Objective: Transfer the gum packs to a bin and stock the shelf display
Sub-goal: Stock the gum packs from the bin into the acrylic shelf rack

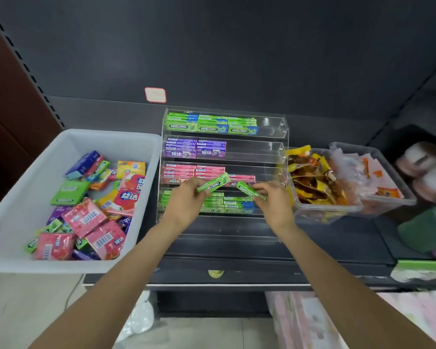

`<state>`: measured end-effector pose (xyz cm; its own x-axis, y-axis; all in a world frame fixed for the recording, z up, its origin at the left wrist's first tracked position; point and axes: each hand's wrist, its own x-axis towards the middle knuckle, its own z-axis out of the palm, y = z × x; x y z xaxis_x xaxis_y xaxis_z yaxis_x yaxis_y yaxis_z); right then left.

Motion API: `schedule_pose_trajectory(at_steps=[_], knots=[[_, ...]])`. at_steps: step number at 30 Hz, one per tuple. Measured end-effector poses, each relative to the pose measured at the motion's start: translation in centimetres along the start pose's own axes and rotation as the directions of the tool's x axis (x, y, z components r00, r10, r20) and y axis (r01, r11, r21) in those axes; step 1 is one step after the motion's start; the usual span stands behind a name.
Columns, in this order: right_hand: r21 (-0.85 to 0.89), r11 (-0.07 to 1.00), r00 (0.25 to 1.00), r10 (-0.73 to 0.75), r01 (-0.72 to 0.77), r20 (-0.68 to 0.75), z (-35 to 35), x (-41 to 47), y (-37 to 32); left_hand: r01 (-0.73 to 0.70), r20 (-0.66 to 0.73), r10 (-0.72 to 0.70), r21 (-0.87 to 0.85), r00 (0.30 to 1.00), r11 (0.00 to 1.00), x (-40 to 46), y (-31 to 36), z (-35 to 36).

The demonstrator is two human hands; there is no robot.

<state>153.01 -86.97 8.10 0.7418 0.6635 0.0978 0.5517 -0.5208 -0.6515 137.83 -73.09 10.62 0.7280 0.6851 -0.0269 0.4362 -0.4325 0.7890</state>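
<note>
A clear acrylic tiered display (275,147) stands on the dark shelf with rows of green, purple and pink gum packs. My left hand (186,202) pinches one green Doublemint stick pack (213,186) in front of the pink row. My right hand (272,200) pinches a second green stick pack (249,190) just right of it. Both packs hover above the lowest green row (227,206). A white bin (30,177) at the left holds several mixed gum packs.
Two clear tubs of wrapped snacks (320,187) and sachets (378,182) stand right of the display. A price label (155,94) is stuck on the dark back panel. Green and pink goods lie at the far right edge and below the shelf.
</note>
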Motion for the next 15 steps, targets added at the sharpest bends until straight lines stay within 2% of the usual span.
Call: schedule_pose_trajectory(at_steps=[4, 7, 15], knots=[[-0.152, 0.984, 0.995, -0.096, 0.095, 0.000, 0.4, 0.1, 0.5, 0.013, -0.023, -0.011, 0.061, 1.000, 0.998, 0.6, -0.5, 0.7], [-0.210, 0.972, 0.990, -0.122, 0.105, -0.072, 1.1, 0.1, 0.6, 0.029, -0.017, -0.028, 0.088, 0.999, 0.996, 0.8, -0.8, 1.0], [-0.193, 0.976, 0.986, -0.126, 0.104, -0.106, 3.0, 0.0, 0.6, -0.013, 0.107, -0.013, 0.245, 0.994, 0.969, 0.7, -2.0, 1.2]])
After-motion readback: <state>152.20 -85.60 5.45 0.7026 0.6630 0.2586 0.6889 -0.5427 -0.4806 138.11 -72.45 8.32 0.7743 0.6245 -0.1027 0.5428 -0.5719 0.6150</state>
